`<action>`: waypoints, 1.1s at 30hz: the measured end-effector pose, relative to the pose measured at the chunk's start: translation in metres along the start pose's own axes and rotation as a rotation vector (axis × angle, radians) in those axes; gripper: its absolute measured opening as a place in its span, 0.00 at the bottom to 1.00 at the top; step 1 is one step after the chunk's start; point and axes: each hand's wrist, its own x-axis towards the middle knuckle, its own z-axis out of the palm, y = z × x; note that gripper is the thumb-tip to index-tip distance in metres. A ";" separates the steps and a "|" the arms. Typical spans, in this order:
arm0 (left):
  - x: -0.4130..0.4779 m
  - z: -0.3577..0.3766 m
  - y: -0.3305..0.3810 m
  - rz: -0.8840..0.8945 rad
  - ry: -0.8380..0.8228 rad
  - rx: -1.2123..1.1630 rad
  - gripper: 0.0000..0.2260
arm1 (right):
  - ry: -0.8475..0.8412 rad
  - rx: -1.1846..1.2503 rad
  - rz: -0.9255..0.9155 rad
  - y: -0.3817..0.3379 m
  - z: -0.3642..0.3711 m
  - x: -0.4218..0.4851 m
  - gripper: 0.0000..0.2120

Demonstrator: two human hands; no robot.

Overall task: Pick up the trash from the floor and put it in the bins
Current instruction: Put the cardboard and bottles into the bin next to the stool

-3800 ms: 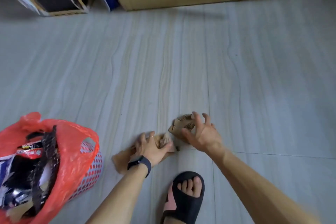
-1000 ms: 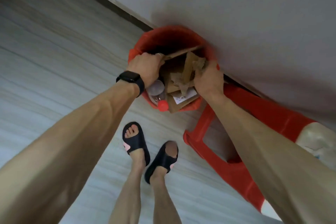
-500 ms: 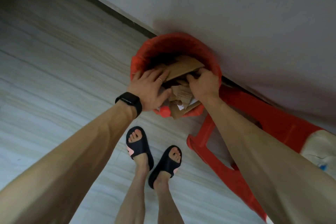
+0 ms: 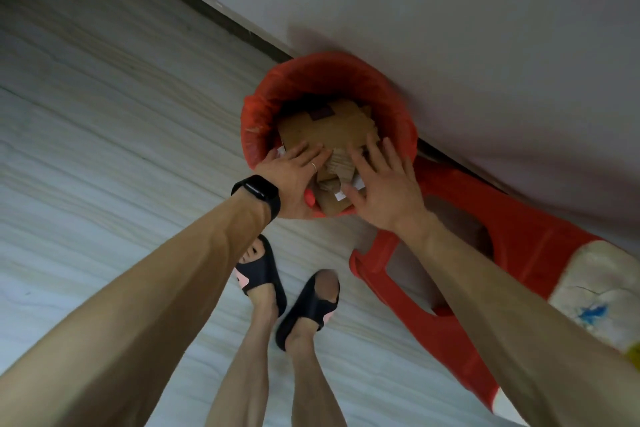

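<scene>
Head view | left hand (image 4: 294,180), right hand (image 4: 384,191) outstretched flat on cardboard (image 4: 325,128) | bin (image 4: 311,69) contents underneath hidden

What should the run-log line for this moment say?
stage: cardboard in bin | left hand: open, on cardboard | right hand: open, on cardboard | bin: red-lined, nearly full

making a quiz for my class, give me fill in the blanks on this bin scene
The left hand and right hand lie flat on ___ in the bin. That bin's colour is ___. The black watch sits on the ___ wrist.
Missing: cardboard, red, left.
</scene>
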 end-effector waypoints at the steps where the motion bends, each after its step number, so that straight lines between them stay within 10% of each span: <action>1: 0.005 -0.003 0.001 -0.014 -0.040 0.026 0.50 | -0.078 -0.067 -0.005 0.001 -0.001 0.011 0.32; 8: 0.039 0.018 -0.005 -0.119 -0.173 0.148 0.56 | -0.321 -0.334 0.067 -0.008 0.001 0.054 0.33; 20: -0.078 0.012 0.005 -0.242 0.095 -0.002 0.44 | 0.078 0.066 0.066 -0.028 -0.010 -0.074 0.31; 33: -0.374 -0.152 0.078 -0.391 0.481 -0.395 0.30 | 0.390 0.202 -0.191 -0.194 -0.203 -0.280 0.21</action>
